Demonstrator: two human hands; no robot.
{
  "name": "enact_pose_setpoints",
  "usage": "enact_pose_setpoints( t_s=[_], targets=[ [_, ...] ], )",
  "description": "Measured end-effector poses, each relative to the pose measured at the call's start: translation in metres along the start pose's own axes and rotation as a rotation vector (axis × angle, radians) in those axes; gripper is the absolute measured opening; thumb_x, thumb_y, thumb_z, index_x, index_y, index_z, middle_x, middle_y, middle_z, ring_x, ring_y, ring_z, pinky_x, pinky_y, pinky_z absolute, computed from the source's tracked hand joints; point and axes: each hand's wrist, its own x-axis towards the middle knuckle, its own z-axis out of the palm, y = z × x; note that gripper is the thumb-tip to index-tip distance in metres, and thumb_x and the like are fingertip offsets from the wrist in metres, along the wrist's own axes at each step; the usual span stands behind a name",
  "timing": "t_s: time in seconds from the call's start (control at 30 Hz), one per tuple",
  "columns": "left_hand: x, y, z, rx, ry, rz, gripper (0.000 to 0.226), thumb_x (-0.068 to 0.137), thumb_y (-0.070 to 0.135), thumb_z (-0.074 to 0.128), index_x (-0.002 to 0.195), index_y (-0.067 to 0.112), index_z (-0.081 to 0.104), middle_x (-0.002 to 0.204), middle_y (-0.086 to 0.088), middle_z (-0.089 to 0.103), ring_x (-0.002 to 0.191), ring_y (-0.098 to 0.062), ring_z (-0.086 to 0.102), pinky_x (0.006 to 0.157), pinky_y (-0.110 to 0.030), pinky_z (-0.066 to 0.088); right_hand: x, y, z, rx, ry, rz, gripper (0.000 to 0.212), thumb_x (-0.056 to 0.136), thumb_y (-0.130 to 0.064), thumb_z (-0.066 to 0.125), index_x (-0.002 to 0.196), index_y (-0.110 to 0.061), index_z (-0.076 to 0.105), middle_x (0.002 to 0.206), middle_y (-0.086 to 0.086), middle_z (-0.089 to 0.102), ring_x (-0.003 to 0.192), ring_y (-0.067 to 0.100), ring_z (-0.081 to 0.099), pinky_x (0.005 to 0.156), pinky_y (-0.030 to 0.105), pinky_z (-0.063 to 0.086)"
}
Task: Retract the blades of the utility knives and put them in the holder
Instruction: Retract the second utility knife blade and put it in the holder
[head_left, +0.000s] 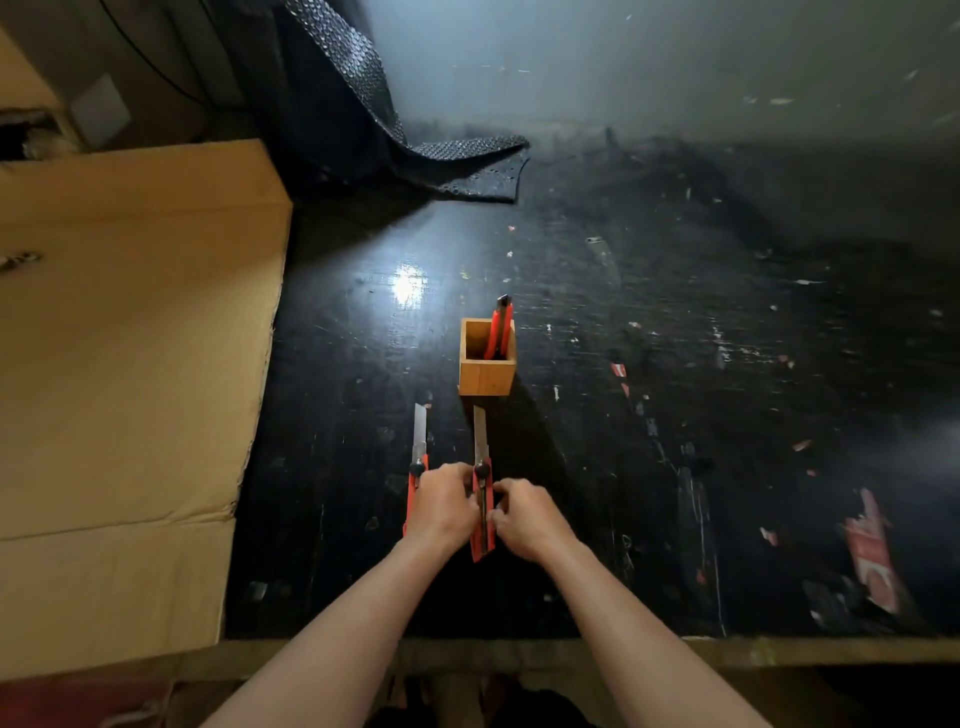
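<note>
A red knife (481, 512), blade out toward the holder (487, 358), is pinched between both hands on the black table (675, 415): the left hand (445, 506) is curled against its left side, the right hand (524, 514) against its right. A second knife (417, 467) is seen just left, blade out; a third (500, 325) is stood in the holder.
</note>
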Motion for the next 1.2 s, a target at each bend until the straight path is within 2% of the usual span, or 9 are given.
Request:
enact_pose_setpoints(
  t_s=[0.13, 0.37, 0.5, 0.67, 0.77, 0.87, 0.93, 1.07, 1.2],
  targets=[
    [-0.011, -0.008, 0.014, -0.046, 0.039, -0.07, 0.029, 0.093, 0.002, 0.066, 0.118, 0.015, 0.072, 0.11, 0.002, 0.075, 0.1, -0.005, 0.067, 0.081, -0.016, 0.05, -0.009, 0.011, 0.023, 0.098, 0.065, 0.013, 0.043, 0.097, -0.016, 0.063, 0.138, -0.021, 0.055, 0.095, -0.001, 0.073, 0.084, 0.01, 0.073, 0.082, 0.037, 0.063],
    [-0.02, -0.008, 0.017, -0.23, 0.049, -0.132, 0.036, 0.09, -0.002, 0.068, 0.121, 0.017, 0.071, 0.111, 0.003, 0.075, 0.107, -0.011, 0.07, 0.083, -0.016, 0.052, -0.022, 0.015, 0.022, 0.286, 0.105, 0.047, 0.041, 0.095, -0.01, 0.067, 0.131, -0.025, 0.056, 0.099, -0.003, 0.069, 0.081, 0.01, 0.074, 0.062, 0.022, 0.06],
    [-0.023, -0.003, 0.005, -0.336, 0.076, -0.095, 0.032, 0.087, 0.001, 0.073, 0.113, 0.02, 0.075, 0.094, 0.013, 0.074, 0.091, 0.0, 0.07, 0.068, -0.009, 0.051, -0.025, 0.014, 0.012, 0.394, 0.137, -0.016, 0.037, 0.091, -0.01, 0.071, 0.123, -0.025, 0.061, 0.101, -0.002, 0.073, 0.085, 0.011, 0.077, 0.076, 0.034, 0.066],
    [-0.019, 0.013, -0.024, -0.469, 0.084, -0.021, 0.031, 0.086, 0.002, 0.075, 0.11, 0.022, 0.077, 0.099, 0.008, 0.079, 0.094, -0.004, 0.075, 0.084, -0.026, 0.061, -0.034, -0.007, -0.015, 0.549, 0.147, -0.14, 0.038, 0.089, 0.001, 0.07, 0.122, -0.017, 0.063, 0.105, 0.006, 0.075, 0.091, 0.019, 0.078, 0.079, 0.04, 0.066],
    [-0.014, 0.024, -0.048, -0.54, 0.058, 0.042, 0.031, 0.087, 0.002, 0.074, 0.112, 0.021, 0.077, 0.099, 0.006, 0.08, 0.095, -0.01, 0.077, 0.085, -0.036, 0.063, -0.043, -0.026, -0.035, 0.611, 0.16, -0.244, 0.038, 0.088, 0.006, 0.07, 0.122, -0.01, 0.063, 0.104, 0.012, 0.076, 0.093, 0.023, 0.078, 0.079, 0.04, 0.066],
    [-0.009, 0.041, -0.074, -0.644, -0.016, 0.092, 0.034, 0.09, -0.003, 0.069, 0.118, 0.015, 0.073, 0.104, -0.007, 0.08, 0.093, -0.023, 0.079, 0.083, -0.049, 0.063, -0.047, -0.045, -0.056, 0.666, 0.165, -0.33, 0.036, 0.088, 0.006, 0.071, 0.118, -0.011, 0.064, 0.104, 0.013, 0.077, 0.094, 0.024, 0.077, 0.079, 0.038, 0.065],
    [-0.007, 0.055, -0.092, -0.716, -0.062, 0.126, 0.038, 0.091, -0.007, 0.066, 0.123, 0.013, 0.07, 0.108, -0.014, 0.078, 0.092, -0.028, 0.079, 0.078, -0.046, 0.065, -0.048, -0.059, -0.07, 0.683, 0.163, -0.383, 0.034, 0.087, 0.007, 0.072, 0.114, -0.012, 0.066, 0.105, 0.014, 0.078, 0.096, 0.025, 0.077, 0.081, 0.041, 0.065],
    [-0.005, 0.087, -0.123, -0.825, -0.063, 0.18, 0.047, 0.089, -0.021, 0.06, 0.128, 0.005, 0.065, 0.109, -0.023, 0.076, 0.08, -0.027, 0.078, 0.066, -0.039, 0.066, -0.051, -0.087, -0.097, 0.678, 0.166, -0.455, 0.032, 0.088, 0.008, 0.07, 0.115, -0.008, 0.064, 0.107, 0.02, 0.076, 0.094, 0.03, 0.077, 0.079, 0.043, 0.065],
    [-0.002, 0.112, -0.15, -0.833, -0.046, 0.266, 0.047, 0.089, -0.019, 0.06, 0.129, 0.004, 0.066, 0.107, -0.016, 0.078, 0.085, -0.025, 0.079, 0.065, -0.036, 0.064, -0.057, -0.114, -0.126, 0.587, 0.225, -0.514, 0.029, 0.093, 0.003, 0.065, 0.12, -0.007, 0.063, 0.106, 0.018, 0.077, 0.091, 0.028, 0.078, 0.083, 0.048, 0.065]
  ],
)
